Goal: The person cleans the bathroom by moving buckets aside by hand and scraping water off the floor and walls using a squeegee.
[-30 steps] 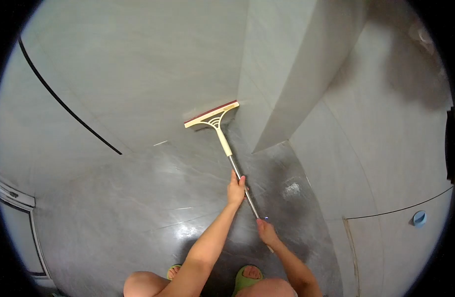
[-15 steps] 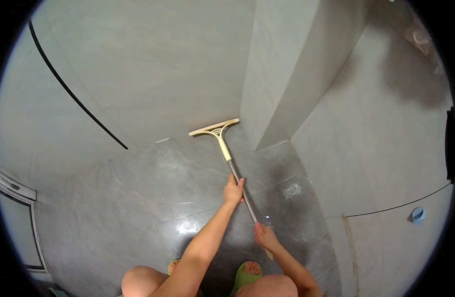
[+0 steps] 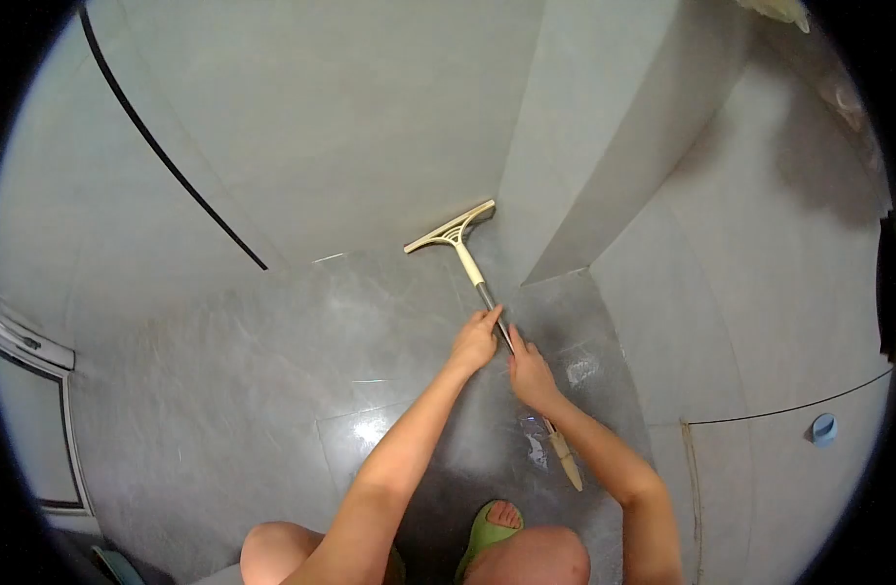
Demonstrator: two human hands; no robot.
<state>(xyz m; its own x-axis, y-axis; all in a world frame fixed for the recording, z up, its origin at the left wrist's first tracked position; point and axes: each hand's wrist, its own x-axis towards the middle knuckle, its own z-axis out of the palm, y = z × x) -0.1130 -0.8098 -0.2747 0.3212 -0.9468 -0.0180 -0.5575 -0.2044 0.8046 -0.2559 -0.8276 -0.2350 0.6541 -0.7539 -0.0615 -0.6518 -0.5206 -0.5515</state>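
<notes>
A long-handled floor squeegee (image 3: 468,263) reaches away from me, its cream head tilted against the base of the wall beside the pillar's corner. My left hand (image 3: 475,343) is closed around the metal pole below the cream neck, index finger pointing along it. Just below, my right hand (image 3: 533,377) wraps the same pole, its fingers partly hidden. The cream grip end of the handle sticks out under my right forearm, above the wet grey floor (image 3: 233,419).
A wall pillar (image 3: 604,156) juts out at the right of the squeegee head. On the right are a small light blue cup-like object (image 3: 824,430) and a dark line along the wall. A framed panel (image 3: 38,429) stands at left. My green slipper (image 3: 488,534) is below.
My right hand has slid up the pole from near its grip end to beside my left hand. The squeegee head has turned more slanted, and the handle end has swung right.
</notes>
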